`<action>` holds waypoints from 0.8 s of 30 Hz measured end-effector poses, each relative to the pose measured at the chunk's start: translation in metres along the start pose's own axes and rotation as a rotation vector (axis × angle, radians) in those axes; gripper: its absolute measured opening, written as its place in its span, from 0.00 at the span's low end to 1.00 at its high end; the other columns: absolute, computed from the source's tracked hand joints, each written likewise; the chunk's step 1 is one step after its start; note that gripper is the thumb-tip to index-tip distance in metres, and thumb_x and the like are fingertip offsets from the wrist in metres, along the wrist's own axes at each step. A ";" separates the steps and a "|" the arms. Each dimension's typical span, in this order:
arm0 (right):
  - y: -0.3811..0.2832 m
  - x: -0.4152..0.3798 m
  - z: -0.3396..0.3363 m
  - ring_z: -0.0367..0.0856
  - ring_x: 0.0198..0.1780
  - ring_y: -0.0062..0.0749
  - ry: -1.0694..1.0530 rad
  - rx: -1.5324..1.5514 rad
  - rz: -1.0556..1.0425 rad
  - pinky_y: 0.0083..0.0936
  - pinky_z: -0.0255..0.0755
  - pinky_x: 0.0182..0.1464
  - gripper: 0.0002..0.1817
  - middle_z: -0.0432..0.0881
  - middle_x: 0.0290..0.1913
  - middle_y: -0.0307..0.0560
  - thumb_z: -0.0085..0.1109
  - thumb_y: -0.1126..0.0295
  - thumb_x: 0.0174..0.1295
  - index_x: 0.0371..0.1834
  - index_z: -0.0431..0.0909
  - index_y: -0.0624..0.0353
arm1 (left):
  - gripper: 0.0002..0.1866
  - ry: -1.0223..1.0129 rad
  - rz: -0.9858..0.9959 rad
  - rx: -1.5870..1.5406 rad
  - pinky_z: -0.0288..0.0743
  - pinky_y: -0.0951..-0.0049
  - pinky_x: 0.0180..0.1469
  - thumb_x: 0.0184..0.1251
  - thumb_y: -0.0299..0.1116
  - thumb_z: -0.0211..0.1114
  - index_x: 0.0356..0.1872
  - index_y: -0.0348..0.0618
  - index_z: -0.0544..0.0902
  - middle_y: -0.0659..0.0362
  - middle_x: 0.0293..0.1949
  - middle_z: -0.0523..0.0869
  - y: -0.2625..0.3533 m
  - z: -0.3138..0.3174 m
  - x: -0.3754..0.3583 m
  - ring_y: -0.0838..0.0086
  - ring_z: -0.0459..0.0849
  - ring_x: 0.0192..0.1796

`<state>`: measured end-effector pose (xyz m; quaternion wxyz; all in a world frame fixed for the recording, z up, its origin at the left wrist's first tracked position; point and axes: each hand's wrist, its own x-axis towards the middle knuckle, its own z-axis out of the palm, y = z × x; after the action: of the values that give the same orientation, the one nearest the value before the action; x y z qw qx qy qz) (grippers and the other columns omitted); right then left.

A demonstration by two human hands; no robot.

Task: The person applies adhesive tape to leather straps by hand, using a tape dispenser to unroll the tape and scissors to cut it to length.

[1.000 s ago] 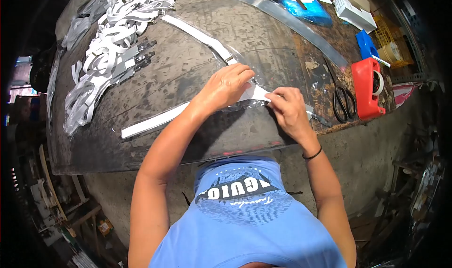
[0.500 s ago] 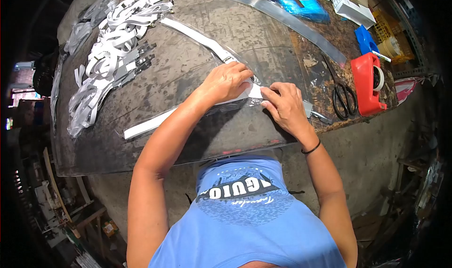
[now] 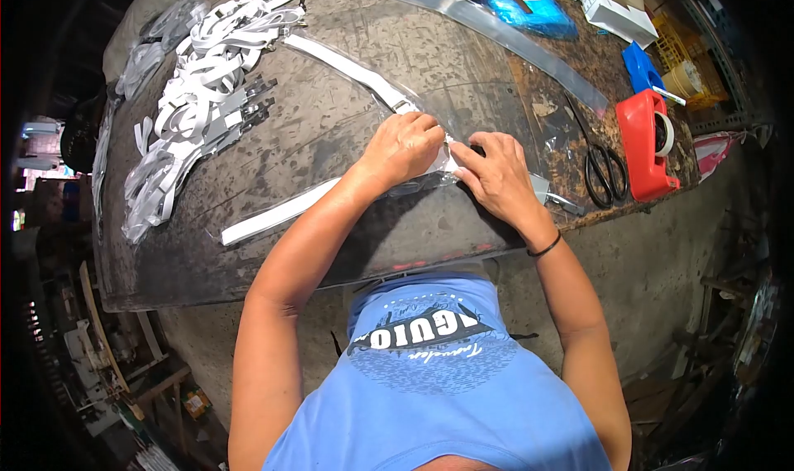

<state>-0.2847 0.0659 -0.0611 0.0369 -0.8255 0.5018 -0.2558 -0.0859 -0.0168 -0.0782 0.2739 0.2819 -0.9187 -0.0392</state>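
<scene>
Fingers curled, my left hand [image 3: 403,150] is closed on a white strap [image 3: 285,212] in a clear plastic sleeve, where its two lengths meet. One length runs to the lower left under my forearm; the other, a white length with a metal buckle [image 3: 404,107], slants to the upper left. My right hand [image 3: 499,180] pinches the same spot with thumb and index finger, almost touching the left fingertips. Past the right hand a grey end piece [image 3: 540,187] with a metal clip [image 3: 567,205] sticks out. The pinched part itself is mostly hidden.
A pile of white straps [image 3: 194,99] lies at the left. Black scissors [image 3: 605,173] and a red tape dispenser [image 3: 643,153] stand on the right. A long clear plastic strip [image 3: 513,45], blue plastic [image 3: 538,16] and a white box [image 3: 616,12] are farther back.
My right hand has shifted slightly up and left, bringing its fingers closer to my left hand at the strap. The left hand stays nearly in place.
</scene>
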 end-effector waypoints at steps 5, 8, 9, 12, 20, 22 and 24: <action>-0.001 -0.018 -0.001 0.73 0.51 0.42 0.002 0.054 0.022 0.40 0.65 0.56 0.17 0.77 0.46 0.44 0.67 0.68 0.55 0.49 0.80 0.51 | 0.04 0.068 0.028 0.115 0.72 0.66 0.37 0.50 0.29 0.65 0.24 0.46 0.77 0.61 0.26 0.76 0.006 0.000 -0.006 0.66 0.79 0.34; 0.000 -0.022 0.004 0.75 0.48 0.42 0.044 0.019 0.006 0.39 0.66 0.53 0.16 0.79 0.44 0.43 0.67 0.70 0.54 0.47 0.81 0.51 | 0.05 0.030 0.051 0.170 0.71 0.67 0.36 0.49 0.28 0.66 0.26 0.46 0.78 0.62 0.26 0.75 0.010 -0.002 -0.009 0.68 0.78 0.33; 0.000 -0.022 0.005 0.76 0.48 0.42 0.058 0.000 0.001 0.38 0.67 0.52 0.15 0.79 0.43 0.43 0.66 0.71 0.55 0.47 0.81 0.52 | 0.06 0.010 0.063 0.187 0.71 0.67 0.36 0.48 0.28 0.67 0.28 0.46 0.79 0.62 0.27 0.76 0.011 -0.003 -0.009 0.68 0.78 0.33; 0.002 -0.022 0.009 0.76 0.48 0.40 0.071 -0.003 0.000 0.37 0.67 0.52 0.13 0.79 0.42 0.42 0.64 0.71 0.57 0.47 0.82 0.51 | 0.06 -0.029 0.090 0.237 0.70 0.68 0.36 0.48 0.29 0.66 0.28 0.45 0.79 0.63 0.26 0.75 0.016 -0.005 -0.008 0.69 0.77 0.33; 0.005 -0.024 0.015 0.75 0.49 0.38 0.119 -0.018 -0.012 0.38 0.66 0.52 0.14 0.77 0.42 0.40 0.59 0.71 0.53 0.45 0.82 0.47 | 0.05 -0.058 0.138 0.213 0.68 0.67 0.38 0.47 0.29 0.65 0.25 0.46 0.77 0.62 0.27 0.75 0.026 -0.004 0.003 0.68 0.77 0.35; 0.005 -0.025 0.016 0.74 0.49 0.38 0.138 -0.013 -0.012 0.38 0.66 0.52 0.14 0.76 0.42 0.41 0.58 0.71 0.54 0.45 0.82 0.48 | 0.05 -0.055 0.142 0.189 0.68 0.66 0.39 0.47 0.28 0.64 0.25 0.47 0.77 0.61 0.27 0.75 0.028 -0.007 0.004 0.68 0.77 0.35; 0.003 -0.025 0.015 0.74 0.49 0.38 0.140 -0.031 -0.003 0.38 0.66 0.52 0.14 0.77 0.42 0.41 0.58 0.71 0.55 0.45 0.82 0.48 | 0.05 -0.075 0.122 0.224 0.68 0.65 0.39 0.47 0.28 0.64 0.26 0.46 0.77 0.61 0.27 0.75 0.030 -0.009 0.005 0.66 0.76 0.35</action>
<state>-0.2895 0.0827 -0.0847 -0.0113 -0.8068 0.5058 -0.3050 -0.0994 0.0065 -0.0610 0.2081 0.2527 -0.9423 0.0697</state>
